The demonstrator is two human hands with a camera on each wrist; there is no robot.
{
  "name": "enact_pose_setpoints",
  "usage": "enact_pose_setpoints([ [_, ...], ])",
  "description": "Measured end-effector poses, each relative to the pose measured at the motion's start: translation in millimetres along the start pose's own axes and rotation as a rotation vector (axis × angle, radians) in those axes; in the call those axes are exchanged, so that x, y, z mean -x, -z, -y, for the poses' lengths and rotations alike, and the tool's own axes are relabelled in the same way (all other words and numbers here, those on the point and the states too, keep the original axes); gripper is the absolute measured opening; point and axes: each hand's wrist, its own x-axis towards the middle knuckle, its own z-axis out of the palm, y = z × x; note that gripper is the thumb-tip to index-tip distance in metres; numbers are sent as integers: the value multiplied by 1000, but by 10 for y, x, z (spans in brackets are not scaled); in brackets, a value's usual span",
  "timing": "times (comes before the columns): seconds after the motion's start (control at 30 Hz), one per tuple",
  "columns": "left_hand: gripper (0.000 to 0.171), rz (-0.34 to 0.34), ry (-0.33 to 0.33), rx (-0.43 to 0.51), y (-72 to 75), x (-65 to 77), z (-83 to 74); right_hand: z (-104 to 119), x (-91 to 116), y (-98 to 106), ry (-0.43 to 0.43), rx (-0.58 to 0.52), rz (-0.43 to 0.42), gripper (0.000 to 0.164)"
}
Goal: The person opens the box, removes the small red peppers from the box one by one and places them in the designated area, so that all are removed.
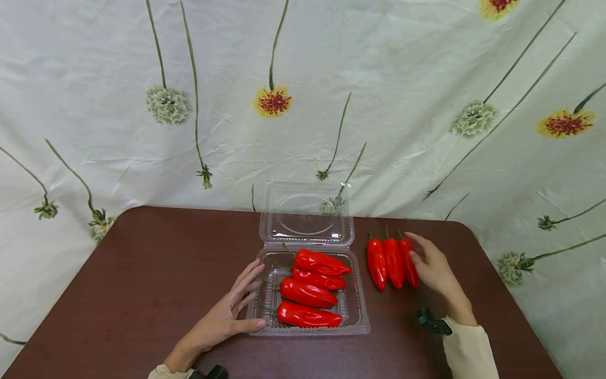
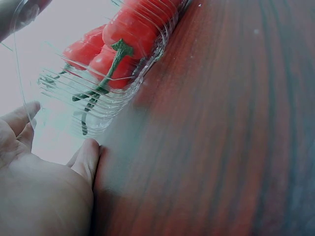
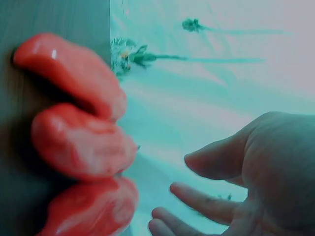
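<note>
Nearest, we see the left hand (image 1: 222,314), fingers spread against the clear tray (image 1: 359,330), where four glossy, dented red peppers (image 1: 307,293) lie sideways, green-stemmed. Farther off, the right hand (image 1: 433,268), fingers apart, is beside three shiny, tapered peppers (image 1: 394,263) on the brown table (image 1: 165,273).

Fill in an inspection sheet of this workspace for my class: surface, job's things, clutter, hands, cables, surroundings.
Surface: dark brown tabletop, wood-grained.
Job's things: clear container, its lid open at the back; four red peppers inside, three loose peppers on the tabletop to its right.
Clutter: nothing seen.
Hands: left hand at the container's left edge, fingers spread; right hand beside the rightmost loose pepper, fingers not closed round it.
Cables: nothing seen.
Surroundings: pale cloth printed with flowers behind the tabletop.
</note>
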Motion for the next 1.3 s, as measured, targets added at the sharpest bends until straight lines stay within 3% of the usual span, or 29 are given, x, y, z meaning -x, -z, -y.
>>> enact_pose_setpoints([
  [0.23, 96, 4, -3, -2, -5, -5, -2, 268, 29, -110, 190, -6, -86, 40],
  [0.73, 97, 8, 3, 0, 9, -1, 9, 748, 160, -393, 344, -58, 32, 40],
  [1.07, 98, 0, -9, -3, 17, 12, 9, 1090, 355, -628, 442, -24, 175, 38],
  [1.3, 98, -8, 2, -21, 18, 12, 16, 1235, 437, -760, 473, -224, 366, 42],
])
